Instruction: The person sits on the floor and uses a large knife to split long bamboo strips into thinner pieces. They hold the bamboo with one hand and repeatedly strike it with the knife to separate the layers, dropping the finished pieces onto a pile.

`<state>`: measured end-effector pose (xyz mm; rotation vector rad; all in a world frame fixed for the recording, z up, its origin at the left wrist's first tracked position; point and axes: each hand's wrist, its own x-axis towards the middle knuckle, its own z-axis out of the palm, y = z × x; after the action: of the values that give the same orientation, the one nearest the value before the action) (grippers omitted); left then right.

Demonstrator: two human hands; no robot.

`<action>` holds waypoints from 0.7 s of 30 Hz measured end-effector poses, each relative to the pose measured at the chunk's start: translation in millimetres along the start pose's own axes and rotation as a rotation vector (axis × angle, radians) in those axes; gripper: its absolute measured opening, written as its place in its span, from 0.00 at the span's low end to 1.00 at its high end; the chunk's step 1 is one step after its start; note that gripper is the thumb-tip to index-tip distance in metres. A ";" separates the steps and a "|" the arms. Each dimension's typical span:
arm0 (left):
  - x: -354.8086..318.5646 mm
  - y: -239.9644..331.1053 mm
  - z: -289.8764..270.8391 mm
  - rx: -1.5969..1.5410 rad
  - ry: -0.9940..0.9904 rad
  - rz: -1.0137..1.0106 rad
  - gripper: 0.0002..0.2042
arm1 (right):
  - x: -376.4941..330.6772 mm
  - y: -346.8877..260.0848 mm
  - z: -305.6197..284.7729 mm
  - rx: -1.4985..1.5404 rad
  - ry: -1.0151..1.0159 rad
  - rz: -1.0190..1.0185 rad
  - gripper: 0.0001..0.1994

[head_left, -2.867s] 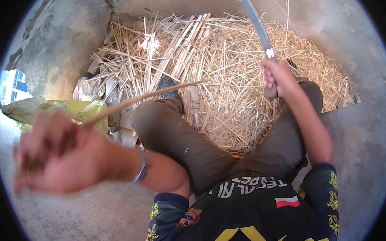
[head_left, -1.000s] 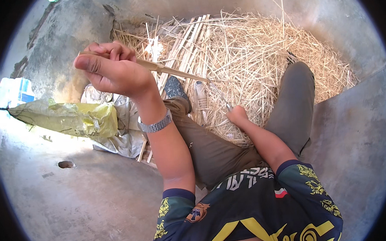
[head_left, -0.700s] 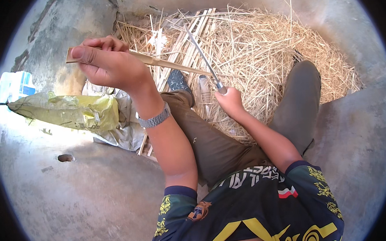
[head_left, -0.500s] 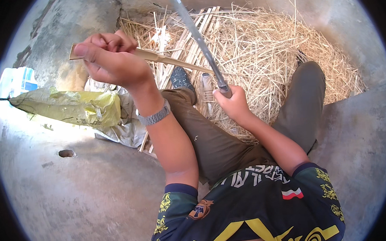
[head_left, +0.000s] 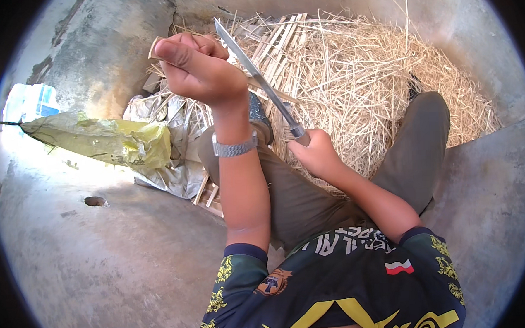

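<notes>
My left hand [head_left: 203, 70] is raised at the upper left, fingers closed round a pale bamboo strip [head_left: 154, 48]. One end of the strip pokes out past my thumb; most of its length is hidden behind my hand and wrist. In front of my body, my right hand [head_left: 316, 153] grips the handle of a long knife [head_left: 255, 73]. The blade slants up and to the left, its tip close to my left hand's fingers in the picture. It crosses over the strip's far part; whether the two touch I cannot tell.
A heap of straw-like bamboo shavings [head_left: 358, 78] spreads between and beyond my legs. Split strips [head_left: 283, 37] lie on it toward the back. At left are a yellow sack [head_left: 103, 138] and a small hole [head_left: 96, 201] in the concrete, with concrete walls around.
My left hand has moved right and slightly up with the strip, which now shows less of its length. The knife blade has tipped down and to the left, and my right hand has lowered slightly.
</notes>
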<state>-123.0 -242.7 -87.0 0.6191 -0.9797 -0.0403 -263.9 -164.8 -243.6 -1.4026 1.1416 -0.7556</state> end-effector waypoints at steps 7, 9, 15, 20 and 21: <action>5.9 -1.5 -7.1 0.013 0.057 -0.027 0.27 | -12.5 -4.5 7.5 0.187 0.163 -0.122 0.12; 6.4 2.4 -8.1 0.061 0.012 -0.077 0.28 | -8.6 4.9 10.7 0.142 0.142 -0.066 0.12; 13.4 0.1 -19.1 0.024 0.018 -0.101 0.25 | -7.2 -11.1 -6.1 -0.020 0.054 -0.033 0.12; 18.0 -12.1 -21.8 0.284 0.123 0.164 0.25 | -13.1 -10.3 6.5 0.281 0.176 -0.116 0.11; 16.0 -10.3 -18.2 0.316 0.140 0.150 0.25 | -8.0 -2.2 7.0 0.139 0.116 -0.058 0.10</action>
<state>-97.1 -247.4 -87.4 0.8237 -0.9005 0.2924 -259.5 -155.1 -241.4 -1.2942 1.1188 -0.9501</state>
